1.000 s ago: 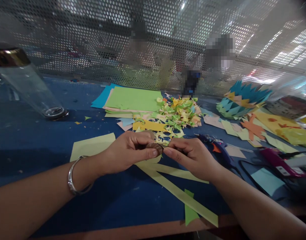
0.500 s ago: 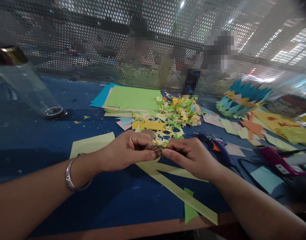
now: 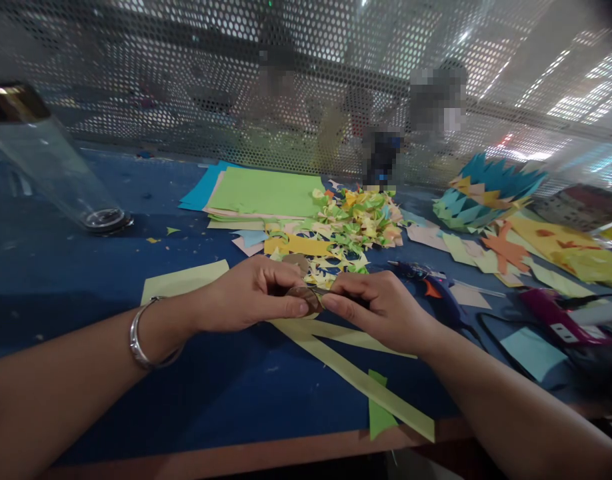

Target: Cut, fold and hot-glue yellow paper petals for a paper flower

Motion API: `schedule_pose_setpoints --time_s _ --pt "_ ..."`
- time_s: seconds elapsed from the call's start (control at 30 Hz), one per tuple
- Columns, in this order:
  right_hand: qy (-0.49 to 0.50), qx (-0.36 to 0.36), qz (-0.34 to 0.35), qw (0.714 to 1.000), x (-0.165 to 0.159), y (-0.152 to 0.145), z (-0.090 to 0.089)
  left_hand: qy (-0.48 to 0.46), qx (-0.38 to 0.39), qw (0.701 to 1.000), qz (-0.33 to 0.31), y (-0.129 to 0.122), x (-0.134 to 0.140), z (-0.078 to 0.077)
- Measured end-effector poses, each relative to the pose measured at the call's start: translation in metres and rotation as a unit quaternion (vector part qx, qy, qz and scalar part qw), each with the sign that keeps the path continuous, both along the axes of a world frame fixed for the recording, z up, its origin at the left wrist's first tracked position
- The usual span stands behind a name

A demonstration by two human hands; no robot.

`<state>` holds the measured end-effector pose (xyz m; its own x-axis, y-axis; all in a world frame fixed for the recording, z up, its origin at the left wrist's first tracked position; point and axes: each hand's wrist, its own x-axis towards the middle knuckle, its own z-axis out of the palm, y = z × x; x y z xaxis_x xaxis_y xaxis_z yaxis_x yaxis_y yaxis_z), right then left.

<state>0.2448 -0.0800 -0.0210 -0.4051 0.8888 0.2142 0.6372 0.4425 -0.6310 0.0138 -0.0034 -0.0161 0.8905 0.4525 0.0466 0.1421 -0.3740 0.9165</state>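
Observation:
My left hand [image 3: 253, 293] is closed on a small round brown disc [image 3: 305, 298], its thumb lying across the near face. Close beside it, my right hand [image 3: 379, 303] pinches at the disc's right edge; what lies between its fingertips is too small to make out. Another brown disc [image 3: 296, 262] shows just behind the left fingers. Pale yellow-green paper strips [image 3: 366, 380] run from below the hands toward the table's front edge, one crossing a green paper scrap [image 3: 381, 423].
Beyond the hands are a heap of curled paper scraps [image 3: 361, 220] and stacked coloured sheets [image 3: 266, 193]. A blue glue gun [image 3: 439, 293], a purple power strip [image 3: 561, 317] and a paper crown [image 3: 486, 193] stand right. A clear bottle [image 3: 61, 167] leans left.
Both hands stay nearly in place, with the disc shifted slightly left and turned a little in the fingers. The paper on the table has not moved.

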Motion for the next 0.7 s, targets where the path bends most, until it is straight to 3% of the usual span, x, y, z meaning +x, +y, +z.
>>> schedule_pose_setpoints --time_s 0.7 --pt "-0.001 -0.013 -0.005 1.000 0.0009 0.0010 -0.0044 0.014 0.015 1.000 0.005 0.0047 0.0011 -0.0011"
